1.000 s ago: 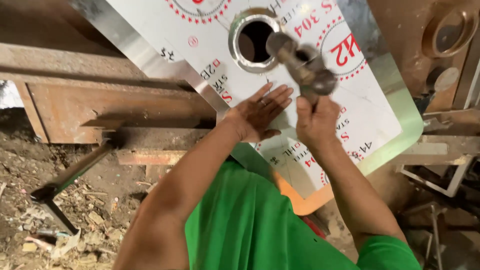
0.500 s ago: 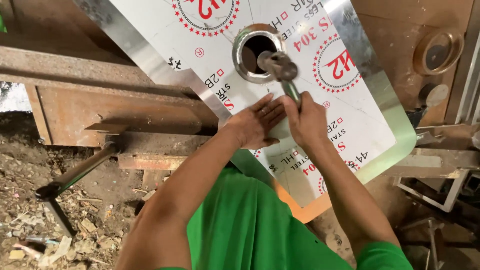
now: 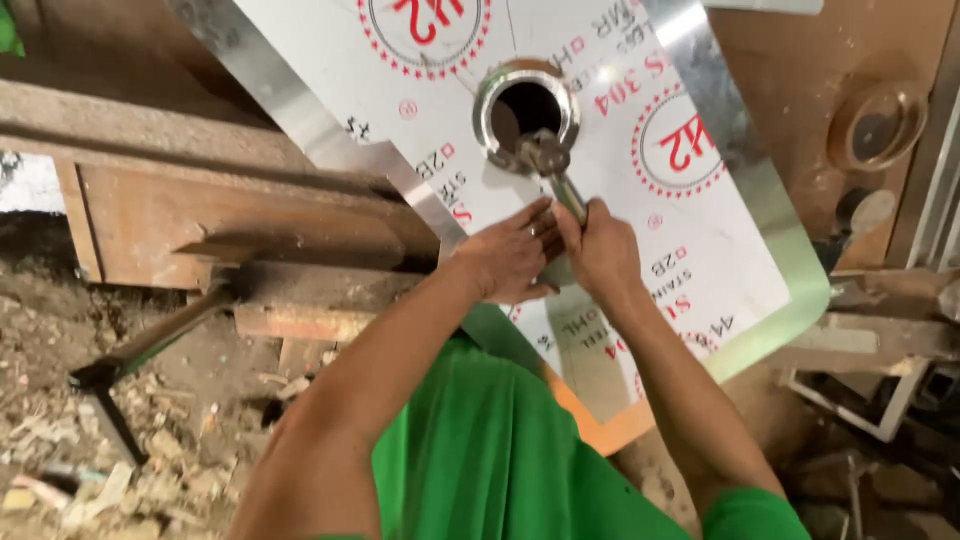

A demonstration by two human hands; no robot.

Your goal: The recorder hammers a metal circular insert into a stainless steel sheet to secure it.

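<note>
A steel sheet (image 3: 330,60) covered in white film with red round marks lies tilted across a wooden bench. It has a round hole with a raised metal rim (image 3: 526,103). My right hand (image 3: 603,250) grips the handle of a metal hammer (image 3: 550,165), whose head rests at the near edge of the hole's rim. My left hand (image 3: 508,258) lies flat on the sheet just left of the right hand, fingers spread and touching it.
A worn wooden bench (image 3: 200,215) runs under the sheet at left. A dark metal rod tool (image 3: 140,355) leans on the littered dirt floor. A round brown ring (image 3: 878,125) sits at the upper right, with metal frames (image 3: 880,400) below.
The hammer, raised above the sheet a second ago, has come down onto the rim of the hole. My left hand has stayed pressed on the sheet.
</note>
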